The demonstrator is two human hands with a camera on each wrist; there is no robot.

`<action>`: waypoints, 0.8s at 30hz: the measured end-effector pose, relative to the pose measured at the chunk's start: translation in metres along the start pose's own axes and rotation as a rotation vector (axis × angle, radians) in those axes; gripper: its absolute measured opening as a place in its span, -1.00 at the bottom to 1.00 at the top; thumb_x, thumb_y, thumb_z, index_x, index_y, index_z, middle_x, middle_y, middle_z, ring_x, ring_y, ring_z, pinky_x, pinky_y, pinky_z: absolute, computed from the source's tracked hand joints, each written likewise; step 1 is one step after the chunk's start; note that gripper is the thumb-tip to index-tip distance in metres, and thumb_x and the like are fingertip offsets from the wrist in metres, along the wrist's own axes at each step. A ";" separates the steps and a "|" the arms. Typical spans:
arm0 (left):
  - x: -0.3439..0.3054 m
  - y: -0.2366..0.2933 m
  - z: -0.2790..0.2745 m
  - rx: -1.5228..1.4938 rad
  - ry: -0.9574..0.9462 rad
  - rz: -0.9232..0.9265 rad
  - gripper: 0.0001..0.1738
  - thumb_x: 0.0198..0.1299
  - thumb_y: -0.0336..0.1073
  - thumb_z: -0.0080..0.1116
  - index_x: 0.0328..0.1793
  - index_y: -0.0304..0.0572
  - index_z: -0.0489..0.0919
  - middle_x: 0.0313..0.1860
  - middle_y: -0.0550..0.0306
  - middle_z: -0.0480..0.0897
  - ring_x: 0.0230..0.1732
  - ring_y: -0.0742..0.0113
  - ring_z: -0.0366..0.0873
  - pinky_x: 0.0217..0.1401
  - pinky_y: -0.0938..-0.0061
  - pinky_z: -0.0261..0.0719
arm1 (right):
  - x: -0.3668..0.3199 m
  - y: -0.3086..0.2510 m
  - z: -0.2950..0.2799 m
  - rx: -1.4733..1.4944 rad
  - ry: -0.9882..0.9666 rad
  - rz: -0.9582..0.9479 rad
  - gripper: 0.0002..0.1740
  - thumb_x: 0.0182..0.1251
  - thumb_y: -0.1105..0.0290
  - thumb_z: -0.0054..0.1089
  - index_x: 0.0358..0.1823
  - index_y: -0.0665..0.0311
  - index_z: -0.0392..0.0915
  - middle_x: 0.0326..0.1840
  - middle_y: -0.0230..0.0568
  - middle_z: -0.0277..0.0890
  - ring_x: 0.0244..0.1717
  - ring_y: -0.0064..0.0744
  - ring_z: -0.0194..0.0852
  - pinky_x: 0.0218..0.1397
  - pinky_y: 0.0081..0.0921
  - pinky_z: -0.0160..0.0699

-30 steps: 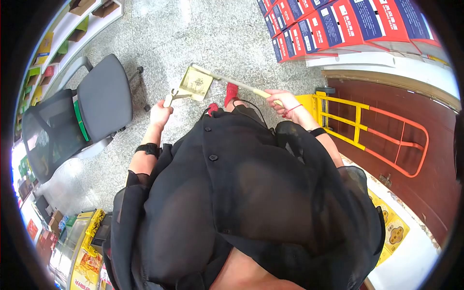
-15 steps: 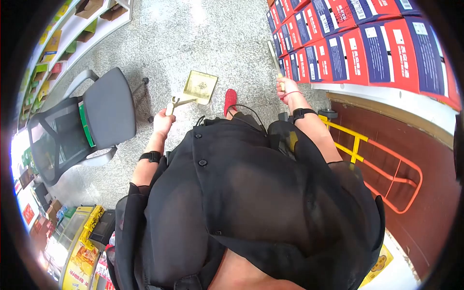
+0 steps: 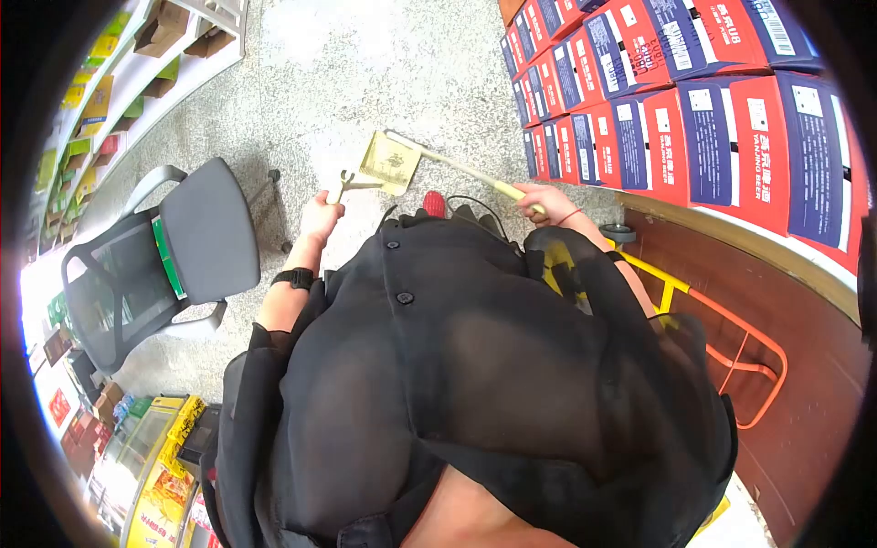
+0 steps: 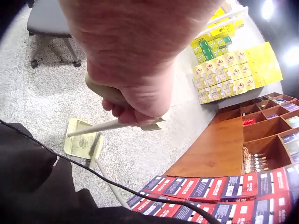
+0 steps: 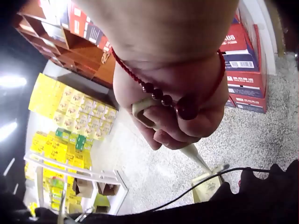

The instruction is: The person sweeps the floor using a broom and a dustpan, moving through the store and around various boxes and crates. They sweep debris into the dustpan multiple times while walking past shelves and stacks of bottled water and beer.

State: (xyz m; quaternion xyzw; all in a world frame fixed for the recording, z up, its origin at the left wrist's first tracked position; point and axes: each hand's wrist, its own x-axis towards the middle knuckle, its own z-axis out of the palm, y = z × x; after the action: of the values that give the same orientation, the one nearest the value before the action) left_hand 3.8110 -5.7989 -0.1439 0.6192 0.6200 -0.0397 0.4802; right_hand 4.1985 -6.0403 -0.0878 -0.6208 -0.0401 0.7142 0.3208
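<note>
My left hand (image 3: 320,217) grips the pale handle of a long-handled dustpan (image 3: 391,163), its fingers curled round the hooked top end. The pale yellow pan lies on the speckled floor in front of my feet. With its fingers wrapped round the handle end, my right hand (image 3: 548,205) holds a broom (image 3: 454,166) that slants down to the left. In the left wrist view the narrow broom head (image 4: 97,145) is at the edge of the pan (image 4: 74,148). A red beaded bracelet (image 5: 187,108) circles the right wrist.
Red and blue beer cartons (image 3: 671,137) are stacked at the right. A grey office chair (image 3: 215,233) stands at the left, before a white shelf rack (image 3: 174,87). A hand truck with an orange frame (image 3: 763,402) is at the lower right. A red shoe (image 3: 434,204) shows below the pan.
The broom swung right, away from the dustpan to beside the cartons, then came back left to the pan. The left hand keeps its grip on the dustpan handle.
</note>
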 end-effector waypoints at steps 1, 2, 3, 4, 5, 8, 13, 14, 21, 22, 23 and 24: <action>0.003 0.007 -0.001 -0.021 -0.020 -0.011 -0.61 -0.23 -0.33 0.14 -0.17 -0.28 0.56 -0.42 -0.03 0.62 -0.31 0.17 0.57 -0.16 0.39 0.47 | -0.005 -0.004 -0.006 0.093 -0.039 0.046 -0.32 0.08 0.51 0.05 0.33 0.24 0.21 -0.59 -0.44 0.28 -0.72 -0.70 0.13 -0.69 -0.69 0.07; 0.010 0.008 0.001 -0.019 -0.019 -0.005 -0.61 -0.23 -0.33 0.14 -0.17 -0.28 0.56 -0.42 -0.03 0.62 -0.31 0.17 0.57 -0.16 0.39 0.47 | -0.011 -0.003 -0.006 0.089 0.018 -0.004 -0.36 0.09 0.48 0.04 0.31 0.23 0.25 -0.60 -0.44 0.27 -0.76 -0.73 0.04 -0.71 -0.75 -0.01; 0.016 0.009 0.002 -0.015 0.004 0.021 -0.57 -0.22 -0.34 0.14 -0.12 -0.31 0.55 -0.40 -0.04 0.62 -0.30 0.17 0.57 -0.15 0.41 0.47 | -0.015 -0.002 -0.009 0.091 0.019 -0.008 -0.36 0.09 0.48 0.04 0.31 0.23 0.25 -0.60 -0.44 0.27 -0.76 -0.73 0.04 -0.71 -0.75 -0.01; 0.021 0.011 0.003 -0.012 0.027 0.047 -0.53 -0.22 -0.34 0.14 -0.07 -0.34 0.54 -0.38 -0.05 0.62 -0.28 0.17 0.57 -0.14 0.43 0.47 | -0.018 0.000 -0.014 0.057 0.039 -0.036 -0.34 0.07 0.49 0.02 0.31 0.27 0.22 -0.57 -0.43 0.27 -0.70 -0.71 0.10 -0.69 -0.75 -0.03; 0.026 0.013 0.000 -0.011 0.028 0.051 -0.53 -0.22 -0.34 0.14 -0.07 -0.34 0.54 -0.38 -0.05 0.62 -0.28 0.17 0.57 -0.14 0.43 0.47 | -0.021 0.001 -0.016 0.022 0.059 -0.064 -0.32 0.05 0.49 0.01 0.31 0.32 0.20 -0.55 -0.43 0.27 -0.64 -0.69 0.15 -0.67 -0.76 -0.05; 0.034 0.033 -0.010 0.053 -0.037 0.054 -0.45 -0.22 -0.35 0.15 0.02 -0.39 0.51 -0.34 -0.08 0.63 -0.24 0.15 0.57 -0.10 0.44 0.46 | -0.024 -0.005 -0.022 0.085 0.122 -0.119 -0.35 0.07 0.49 0.02 0.30 0.30 0.22 -0.58 -0.47 0.27 -0.67 -0.71 0.13 -0.71 -0.74 -0.06; 0.050 0.061 -0.020 0.044 -0.020 0.157 -0.73 -0.20 -0.40 0.09 -0.26 -0.26 0.54 -0.54 0.17 0.52 -0.50 0.39 0.43 -0.39 0.47 0.40 | 0.003 -0.035 -0.025 0.257 0.289 -0.101 -0.32 0.12 0.47 0.06 0.32 0.13 0.11 -0.64 -0.48 0.24 -0.76 -0.72 0.04 -0.79 -0.72 -0.08; 0.059 0.062 -0.022 0.050 -0.022 0.160 -0.73 -0.20 -0.40 0.09 -0.26 -0.26 0.54 -0.54 0.17 0.52 -0.50 0.39 0.43 -0.39 0.47 0.40 | 0.017 -0.043 -0.025 0.294 0.281 -0.091 -0.51 0.14 0.45 0.07 0.15 0.14 0.23 -0.63 -0.48 0.25 -0.76 -0.72 0.06 -0.81 -0.74 -0.08; 0.117 0.091 -0.058 0.205 -0.106 0.226 -0.71 -0.20 -0.38 0.11 -0.26 -0.27 0.57 -0.52 0.11 0.56 -0.47 0.32 0.48 -0.36 0.43 0.42 | 0.100 -0.080 0.027 0.387 0.284 -0.036 -0.75 0.11 0.52 0.04 -0.16 0.12 0.32 -0.63 -0.45 0.24 -0.77 -0.68 0.08 -0.82 -0.73 -0.09; 0.130 0.091 -0.062 0.191 -0.108 0.231 -0.72 -0.20 -0.38 0.11 -0.26 -0.27 0.56 -0.53 0.10 0.56 -0.47 0.31 0.47 -0.36 0.43 0.41 | 0.102 -0.085 0.044 0.403 0.295 -0.032 -0.75 0.11 0.52 0.04 -0.16 0.12 0.32 -0.63 -0.45 0.24 -0.77 -0.68 0.08 -0.82 -0.73 -0.09; 0.141 0.091 -0.066 0.172 -0.111 0.233 -0.72 -0.20 -0.38 0.11 -0.27 -0.27 0.56 -0.53 0.09 0.55 -0.47 0.31 0.47 -0.36 0.42 0.41 | 0.100 -0.087 0.063 0.332 0.293 -0.031 -0.68 0.10 0.52 0.04 -0.08 0.11 0.33 -0.63 -0.45 0.24 -0.77 -0.67 0.07 -0.82 -0.70 -0.07; 0.151 0.094 -0.069 0.173 -0.127 0.235 -0.72 -0.20 -0.38 0.11 -0.27 -0.27 0.56 -0.53 0.09 0.55 -0.47 0.31 0.47 -0.36 0.42 0.41 | 0.095 -0.091 0.084 0.254 0.289 -0.029 -0.60 0.08 0.53 0.03 0.00 0.11 0.33 -0.63 -0.45 0.23 -0.77 -0.66 0.07 -0.81 -0.68 -0.05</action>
State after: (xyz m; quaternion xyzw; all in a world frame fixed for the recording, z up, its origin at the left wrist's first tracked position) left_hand 3.8829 -5.6225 -0.1529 0.7227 0.5062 -0.0756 0.4645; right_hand 4.1570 -5.8915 -0.1095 -0.6708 0.0877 0.6122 0.4094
